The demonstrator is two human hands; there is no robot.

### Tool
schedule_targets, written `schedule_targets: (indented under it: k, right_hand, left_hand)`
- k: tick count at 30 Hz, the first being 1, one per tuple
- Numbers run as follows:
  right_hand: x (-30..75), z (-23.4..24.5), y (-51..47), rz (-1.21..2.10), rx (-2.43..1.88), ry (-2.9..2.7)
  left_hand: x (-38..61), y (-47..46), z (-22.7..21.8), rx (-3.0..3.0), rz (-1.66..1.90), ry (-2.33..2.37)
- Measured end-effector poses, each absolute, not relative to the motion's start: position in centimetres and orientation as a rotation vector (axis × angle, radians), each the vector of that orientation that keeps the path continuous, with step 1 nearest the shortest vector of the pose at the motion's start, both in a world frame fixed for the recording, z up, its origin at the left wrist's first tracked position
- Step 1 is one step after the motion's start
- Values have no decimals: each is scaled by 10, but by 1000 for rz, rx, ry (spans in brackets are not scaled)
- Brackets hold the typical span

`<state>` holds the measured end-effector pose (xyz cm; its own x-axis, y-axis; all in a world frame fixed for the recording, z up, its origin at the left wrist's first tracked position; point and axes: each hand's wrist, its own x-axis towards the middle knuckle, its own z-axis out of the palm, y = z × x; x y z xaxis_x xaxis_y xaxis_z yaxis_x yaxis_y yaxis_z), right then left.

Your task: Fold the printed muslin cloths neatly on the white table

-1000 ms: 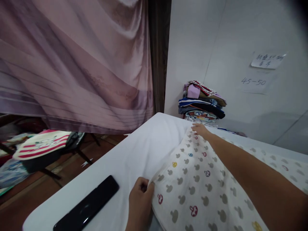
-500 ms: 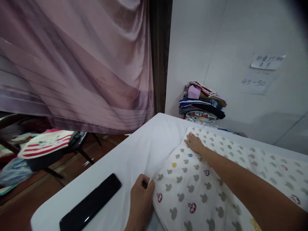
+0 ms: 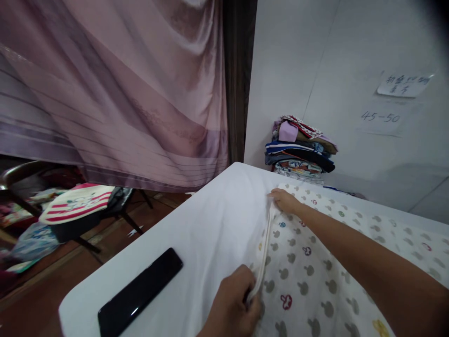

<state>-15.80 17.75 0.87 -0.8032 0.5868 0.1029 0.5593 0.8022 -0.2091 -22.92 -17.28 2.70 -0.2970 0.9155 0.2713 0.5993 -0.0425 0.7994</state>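
A white cloth [image 3: 315,276] with grey, red and yellow mushroom-like prints lies over the right part of the white table [image 3: 196,243]. My left hand [image 3: 236,299] is closed on its near left edge and holds that edge raised off the table. Farther back, my right hand [image 3: 282,200] grips the same edge near the cloth's far left corner, its fingertips partly blurred. Between the two hands the edge runs as a taut, lifted fold.
A black phone [image 3: 140,292] lies on the table left of my left hand. Folded clothes [image 3: 301,145] are stacked by the white wall behind the table. A pink curtain [image 3: 150,93] hangs at left, above a chair holding a striped cloth [image 3: 77,203].
My left hand has moved right and lifted the cloth's edge. My right hand, earlier spread flat on the cloth, has closed on the edge. The view has shifted slightly.
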Motion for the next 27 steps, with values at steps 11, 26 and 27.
schedule_targets:
  k: [11, 26, 27]
  right_hand:
    - [-123, 22, 192, 247, -751, -2963]
    - [-181, 27, 208, 69, -868, -3130]
    - [-184, 28, 207, 42, -872, -3148]
  left_hand:
    - [-231, -174, 23, 1741, 1158, 1889]
    - [-234, -172, 8, 1527, 1241, 2008]
    - [-234, -172, 8, 1526, 1234, 2009]
